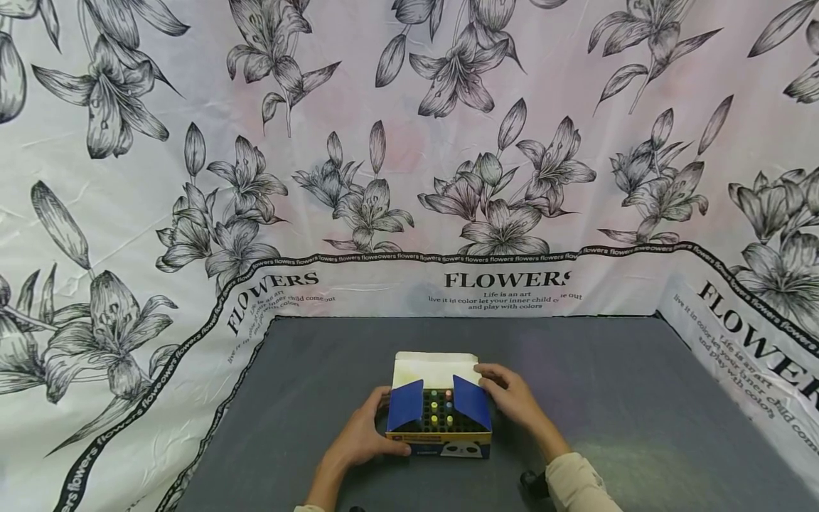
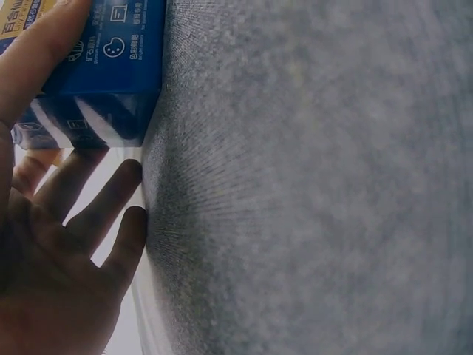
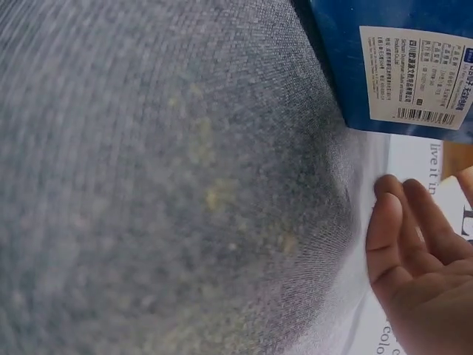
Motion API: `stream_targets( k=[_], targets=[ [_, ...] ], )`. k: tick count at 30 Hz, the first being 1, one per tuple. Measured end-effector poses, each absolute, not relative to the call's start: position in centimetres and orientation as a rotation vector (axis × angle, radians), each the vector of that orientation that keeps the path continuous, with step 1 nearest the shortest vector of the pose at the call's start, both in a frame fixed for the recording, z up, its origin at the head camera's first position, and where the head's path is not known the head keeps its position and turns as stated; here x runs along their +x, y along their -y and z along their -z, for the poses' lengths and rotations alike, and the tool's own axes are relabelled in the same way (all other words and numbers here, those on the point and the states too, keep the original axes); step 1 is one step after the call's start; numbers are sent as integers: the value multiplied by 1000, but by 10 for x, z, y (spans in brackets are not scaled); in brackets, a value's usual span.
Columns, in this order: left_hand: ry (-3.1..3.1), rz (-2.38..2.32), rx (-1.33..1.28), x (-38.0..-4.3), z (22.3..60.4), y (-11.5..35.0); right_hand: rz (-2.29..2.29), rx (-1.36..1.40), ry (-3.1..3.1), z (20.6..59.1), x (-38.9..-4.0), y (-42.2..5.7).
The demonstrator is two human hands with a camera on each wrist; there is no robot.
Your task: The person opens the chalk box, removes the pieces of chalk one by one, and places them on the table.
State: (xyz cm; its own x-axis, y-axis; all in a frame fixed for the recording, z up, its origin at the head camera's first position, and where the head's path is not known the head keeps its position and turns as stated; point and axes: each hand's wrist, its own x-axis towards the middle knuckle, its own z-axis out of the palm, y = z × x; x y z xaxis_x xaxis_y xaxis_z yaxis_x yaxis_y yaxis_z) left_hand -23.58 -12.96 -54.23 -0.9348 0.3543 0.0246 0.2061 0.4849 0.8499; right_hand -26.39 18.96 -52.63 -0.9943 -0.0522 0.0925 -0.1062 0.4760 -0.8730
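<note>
A blue-and-yellow cardboard box (image 1: 441, 444) with a panda picture on its front stands on the grey tabletop, its lid (image 1: 435, 370) raised at the back. Two blue side flaps (image 1: 406, 405) lean inward over a dark grid of holes. Several small sticks with coloured ends (image 1: 434, 405) stand in the middle of that grid. My left hand (image 1: 361, 432) grips the box's left end, thumb on the front and fingers along the side. At the back right corner my right hand (image 1: 515, 402) pinches the lid's right edge. Its lower fingers (image 3: 384, 229) lie loosely bent beside the box.
Grey tabletop (image 1: 307, 370) surrounds the box. A white cloth (image 1: 384, 284) printed with flowers and lettering rises at the back and both sides. A small black object (image 1: 534, 485) lies by the right sleeve (image 1: 579, 483).
</note>
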Motion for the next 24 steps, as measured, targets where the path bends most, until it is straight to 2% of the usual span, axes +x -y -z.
stream_targets(
  k=[11, 24],
  targets=[
    [-2539, -1418, 473, -236, 542, 129, -1509, 266, 2454, 527, -254, -193],
    [-2493, -1436, 471, -230, 536, 132, -1169, 460, 2334, 519, -238, -195]
  ],
)
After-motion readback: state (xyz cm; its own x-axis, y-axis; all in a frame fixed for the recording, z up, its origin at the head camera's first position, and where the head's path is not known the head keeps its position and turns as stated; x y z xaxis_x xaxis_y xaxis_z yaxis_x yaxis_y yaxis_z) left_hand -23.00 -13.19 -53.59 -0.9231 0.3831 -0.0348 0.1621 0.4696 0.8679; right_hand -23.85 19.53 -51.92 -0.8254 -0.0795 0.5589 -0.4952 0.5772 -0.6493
